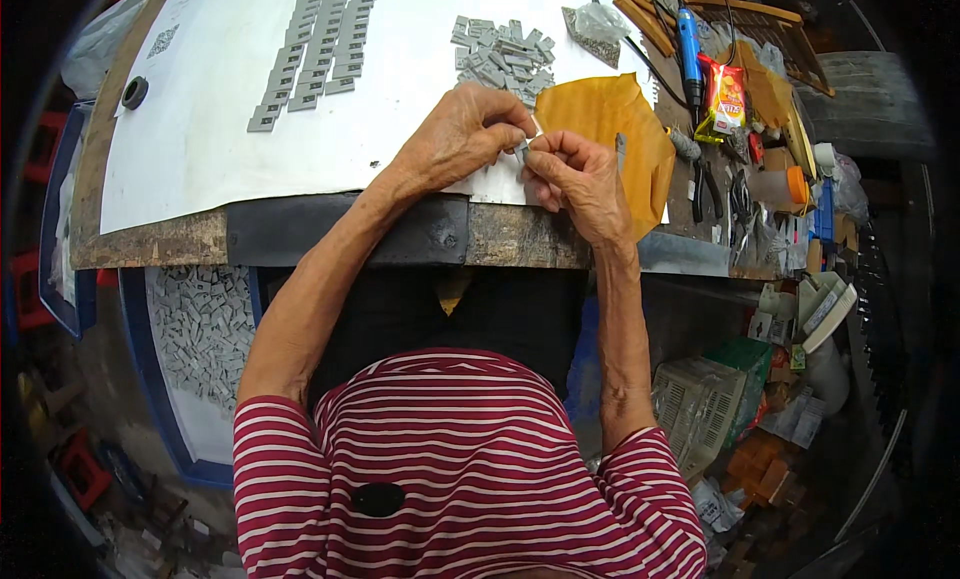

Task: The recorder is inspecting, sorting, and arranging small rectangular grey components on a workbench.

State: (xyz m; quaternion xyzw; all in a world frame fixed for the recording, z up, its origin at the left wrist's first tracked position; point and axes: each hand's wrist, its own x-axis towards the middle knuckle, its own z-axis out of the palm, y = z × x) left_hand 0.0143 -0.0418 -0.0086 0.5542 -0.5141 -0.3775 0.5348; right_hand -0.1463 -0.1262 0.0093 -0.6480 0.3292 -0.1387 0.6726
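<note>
Over the front of the table my left hand (pixel 465 134) and my right hand (pixel 585 184) meet, fingertips pinched together. Between them sits a small grey plastic piece (pixel 521 151), mostly covered by my fingers. Just beyond my hands lies a loose pile of similar grey pieces (pixel 505 54). Farther left, more grey pieces (pixel 310 49) are lined up in three long, overlapping rows. A sheet of yellow-brown paper (pixel 640 169) lies under and beside my right hand, with a thin grey strip (pixel 620 151) on it.
White sheeting (pixel 190 169) covers much of the worktable. On the right are a blue screwdriver-like tool (pixel 689 49), a red snack packet (pixel 724 94), pliers (pixel 708 189) and a clear bag of small parts (pixel 597 34). A blue tray (pixel 165 399) of grey pieces stands below the table's left side.
</note>
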